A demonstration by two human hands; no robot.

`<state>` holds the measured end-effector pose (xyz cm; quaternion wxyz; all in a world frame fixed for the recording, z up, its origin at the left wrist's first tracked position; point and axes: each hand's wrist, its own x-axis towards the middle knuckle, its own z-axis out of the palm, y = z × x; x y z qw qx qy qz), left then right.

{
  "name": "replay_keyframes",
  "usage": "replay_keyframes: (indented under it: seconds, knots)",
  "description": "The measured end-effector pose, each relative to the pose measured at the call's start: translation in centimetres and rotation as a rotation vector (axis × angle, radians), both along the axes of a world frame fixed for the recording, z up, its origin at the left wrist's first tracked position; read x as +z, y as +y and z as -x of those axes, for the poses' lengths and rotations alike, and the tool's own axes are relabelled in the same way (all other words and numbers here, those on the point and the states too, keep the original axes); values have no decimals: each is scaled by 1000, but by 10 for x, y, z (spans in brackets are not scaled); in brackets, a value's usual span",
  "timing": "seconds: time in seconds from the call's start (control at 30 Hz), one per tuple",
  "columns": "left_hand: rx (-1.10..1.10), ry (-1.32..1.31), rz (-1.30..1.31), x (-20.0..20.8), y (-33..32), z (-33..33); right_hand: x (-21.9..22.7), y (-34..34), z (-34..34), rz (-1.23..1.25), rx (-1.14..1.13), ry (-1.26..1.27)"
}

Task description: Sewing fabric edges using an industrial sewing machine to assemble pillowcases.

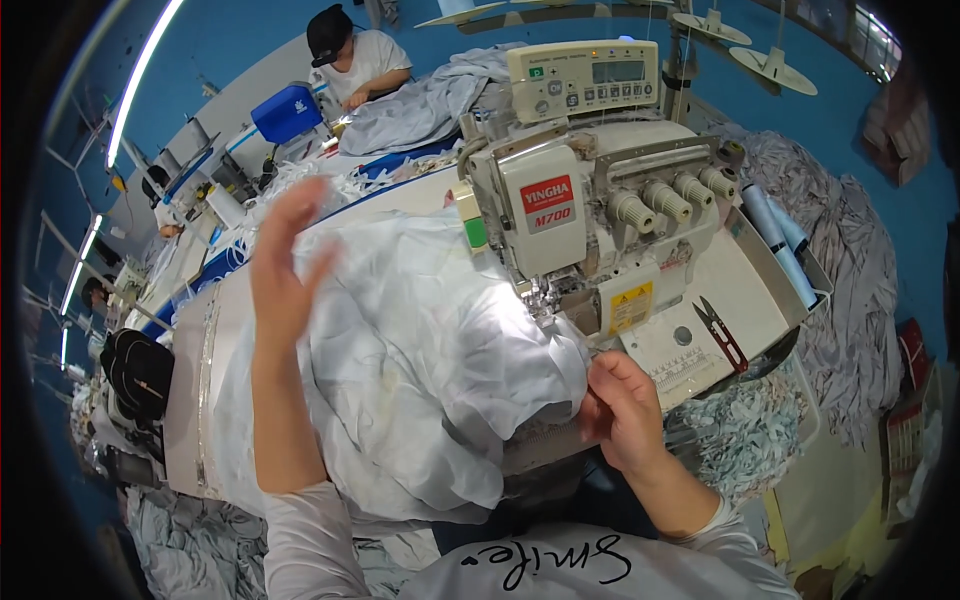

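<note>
A big pale grey-white piece of thin cloth (400, 340) lies bunched over the sewing table and hangs down its near side. Its right end sits under the lit needle area of an overlock sewing machine (540, 230). My right hand (625, 405) is closed on the cloth's edge, just in front of the machine's foot, with the fingertips partly hidden. My left hand (287, 265) is raised over the cloth's far left part, smeared by motion. Its thumb and fingers stand apart, and nothing shows between them.
Red-handled thread snips (720, 335) lie on the machine bed at right. Fabric scraps (745, 430) fill a bin below, with a heap of grey cloth (820, 260) beyond. A black bag (137, 373) is at the left edge. Another person (365, 65) works across the table.
</note>
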<state>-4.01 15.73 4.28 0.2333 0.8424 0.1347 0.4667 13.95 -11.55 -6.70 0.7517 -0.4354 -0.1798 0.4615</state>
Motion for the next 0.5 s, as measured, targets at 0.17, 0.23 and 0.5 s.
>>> replay_keyframes:
  seconds: [0.17, 0.23, 0.5]
  knots:
    - [-334, 661, -412, -3, -137, -33, 0, 3, 3, -41, -41, -256]
    - [-269, 648, -642, -26, -136, -45, 1, 3, 4, -16, -44, -326]
    - [-242, 408, -630, -45, -127, -51, -8, 2, 0, 4, -60, -466]
